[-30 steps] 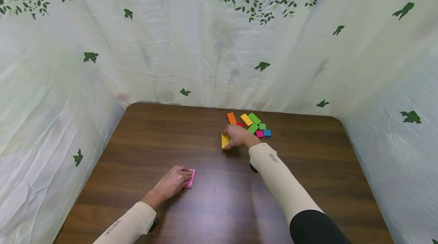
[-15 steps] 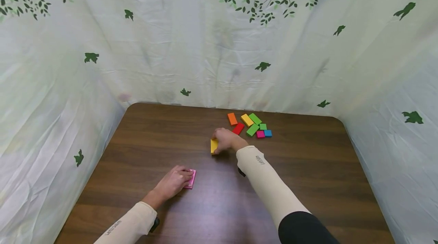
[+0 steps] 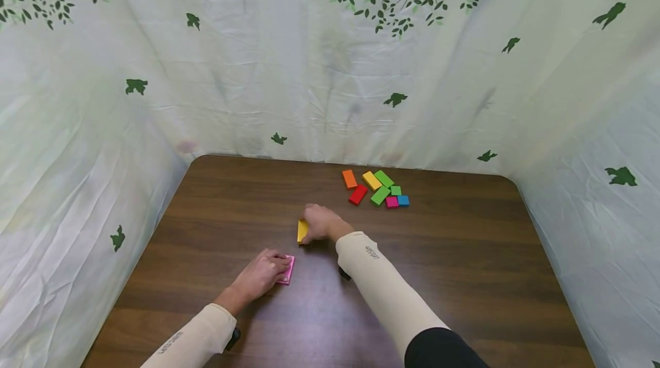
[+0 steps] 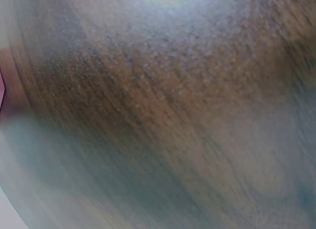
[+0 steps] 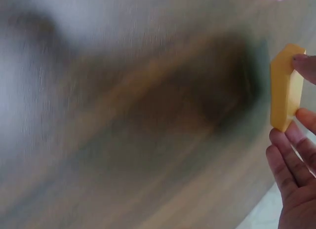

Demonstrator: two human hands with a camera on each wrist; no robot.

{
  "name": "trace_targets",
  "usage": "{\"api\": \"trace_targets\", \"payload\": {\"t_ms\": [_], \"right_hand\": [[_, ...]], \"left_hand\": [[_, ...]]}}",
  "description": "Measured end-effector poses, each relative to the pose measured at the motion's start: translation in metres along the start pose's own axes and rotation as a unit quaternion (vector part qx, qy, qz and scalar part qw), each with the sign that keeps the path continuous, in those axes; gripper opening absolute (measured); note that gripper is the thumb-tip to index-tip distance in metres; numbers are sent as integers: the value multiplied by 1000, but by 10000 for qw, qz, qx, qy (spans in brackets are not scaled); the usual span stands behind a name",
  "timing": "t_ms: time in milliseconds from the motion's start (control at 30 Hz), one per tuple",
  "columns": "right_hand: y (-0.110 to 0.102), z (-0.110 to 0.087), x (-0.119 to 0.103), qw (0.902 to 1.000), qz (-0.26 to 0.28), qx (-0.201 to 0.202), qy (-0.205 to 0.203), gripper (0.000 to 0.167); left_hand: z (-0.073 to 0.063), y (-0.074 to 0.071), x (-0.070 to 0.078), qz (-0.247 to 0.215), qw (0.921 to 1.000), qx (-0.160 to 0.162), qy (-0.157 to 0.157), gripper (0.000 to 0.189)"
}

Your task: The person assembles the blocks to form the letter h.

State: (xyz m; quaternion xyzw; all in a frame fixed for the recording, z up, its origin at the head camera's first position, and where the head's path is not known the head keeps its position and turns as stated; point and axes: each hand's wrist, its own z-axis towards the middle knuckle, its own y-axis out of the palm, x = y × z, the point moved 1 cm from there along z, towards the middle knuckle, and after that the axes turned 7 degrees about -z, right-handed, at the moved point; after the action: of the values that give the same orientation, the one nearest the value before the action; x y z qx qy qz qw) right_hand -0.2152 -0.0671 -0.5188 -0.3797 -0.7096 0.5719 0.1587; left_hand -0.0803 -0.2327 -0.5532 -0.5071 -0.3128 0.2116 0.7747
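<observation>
Thumb and fingers of my right hand (image 3: pixel 322 222) pinch a yellow rectangular block (image 5: pixel 284 91), held on its narrow edge close over the table. In the right wrist view the fingertips (image 5: pixel 279 140) are at its lower end and one digit presses its upper part. Lower left, my left hand (image 3: pixel 260 274) holds a flat pink piece (image 3: pixel 290 270) with a raised rim on the table; the fingers cover most of it. Only a sliver of this pink piece (image 4: pixel 1 91) shows at the left edge of the left wrist view.
Toward the back of the brown table (image 3: pixel 464 265) lie several loose blocks: orange (image 3: pixel 349 179), red (image 3: pixel 358 194), yellow (image 3: pixel 371 180), green (image 3: pixel 380 196), magenta (image 3: pixel 392 202) and blue (image 3: pixel 403 201). A pale curtain (image 3: pixel 309 70) with printed leaves surrounds the table's far sides.
My right hand has carried the yellow block left and nearer, away from the loose blocks, uncovering the red one. My left hand and the pink piece have stayed put.
</observation>
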Motion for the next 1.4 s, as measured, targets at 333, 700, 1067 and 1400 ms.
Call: {"api": "trace_targets", "payload": {"t_ms": [333, 700, 1067, 1400], "right_hand": [[12, 2, -22, 9997, -47, 173, -135, 54], [22, 3, -30, 9992, -63, 376, -142, 50], [23, 1, -34, 9976, -104, 543, -406, 49], [24, 0, -33, 9989, 180, 351, -269, 53]], "left_hand": [[-2, 0, 0, -56, 9999, -58, -79, 20], [-2, 3, -2, 69, 9995, 245, 194, 18], [-4, 6, -2, 54, 9991, 345, 235, 21], [-4, 5, -1, 97, 9995, 236, 160, 21]]}}
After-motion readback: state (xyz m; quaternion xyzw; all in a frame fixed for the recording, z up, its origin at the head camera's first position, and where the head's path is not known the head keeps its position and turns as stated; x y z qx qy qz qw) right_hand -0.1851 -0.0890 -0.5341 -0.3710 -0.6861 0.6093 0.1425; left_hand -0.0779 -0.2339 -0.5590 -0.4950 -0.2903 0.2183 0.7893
